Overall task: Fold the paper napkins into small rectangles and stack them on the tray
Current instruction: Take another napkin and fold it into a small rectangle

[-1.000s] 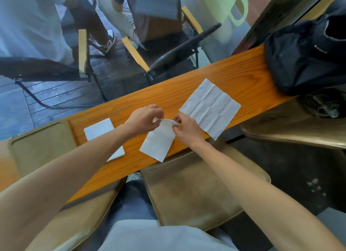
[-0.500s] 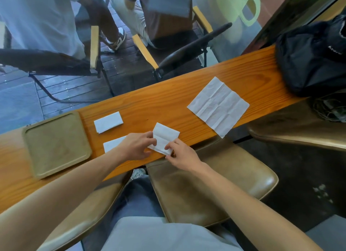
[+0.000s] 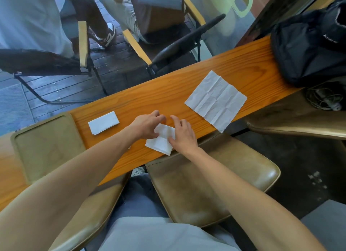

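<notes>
Left hand [image 3: 148, 126]: fingers curled, tips down on the left part of the half-folded napkin [image 3: 161, 141]; whether pinching an edge or only pressing cannot be told. Right hand [image 3: 182, 133]: palm down, fingers nearly straight, flat on the right part of the same napkin. Napkin position: near edge of the wooden counter [image 3: 187, 78], between both hands, lower corner just past the right wrist.

To the left, apart from the hands: folded napkin [image 3: 103, 122], a small rectangle, flat on the counter. Further left: tray [image 3: 45, 147], at the counter's left end, not touching the folded napkin.

To the right, well apart: open napkin [image 3: 216, 99], creased, lying flat, one corner over the near edge. At the far right end: black bag [image 3: 309, 44].

Below the counter: tan seat [image 3: 206, 185].
</notes>
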